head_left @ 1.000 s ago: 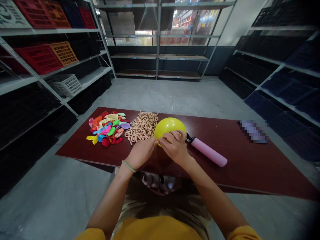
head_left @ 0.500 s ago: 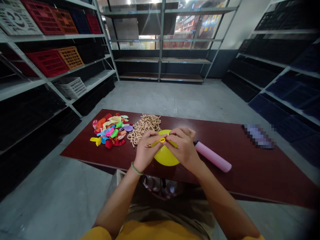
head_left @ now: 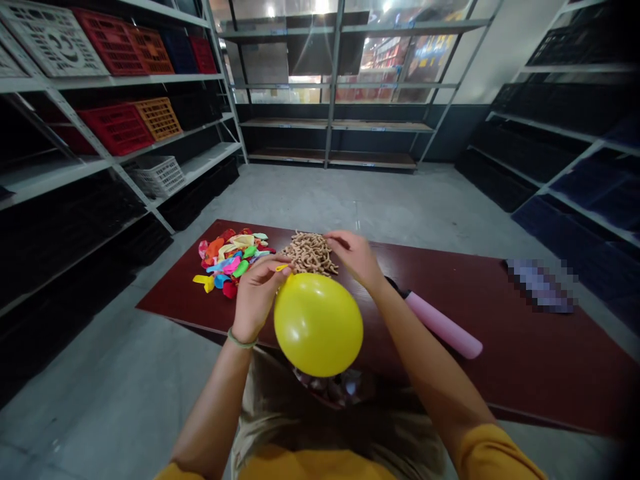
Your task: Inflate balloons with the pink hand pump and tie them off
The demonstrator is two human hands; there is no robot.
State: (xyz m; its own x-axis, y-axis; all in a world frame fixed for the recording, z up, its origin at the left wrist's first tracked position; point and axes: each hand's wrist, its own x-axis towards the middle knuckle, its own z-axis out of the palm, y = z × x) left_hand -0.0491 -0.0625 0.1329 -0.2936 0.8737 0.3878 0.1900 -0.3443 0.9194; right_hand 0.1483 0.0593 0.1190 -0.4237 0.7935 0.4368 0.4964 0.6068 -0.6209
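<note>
Yellow, rounded rubber balloon (head_left: 319, 327) hangs by its neck from the pinching fingers of the left hand (head_left: 254, 297), over the dark-red worktop (head_left: 525, 363)'s near edge. Beside a beige heap of twisted strips (head_left: 311, 253), the right hand (head_left: 357, 259) has bent fingers, grip unclear.

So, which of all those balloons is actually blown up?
The yellow balloon held in the left hand: it is full and rounded, whereas the heaped balloons lie limp on the table.
</note>
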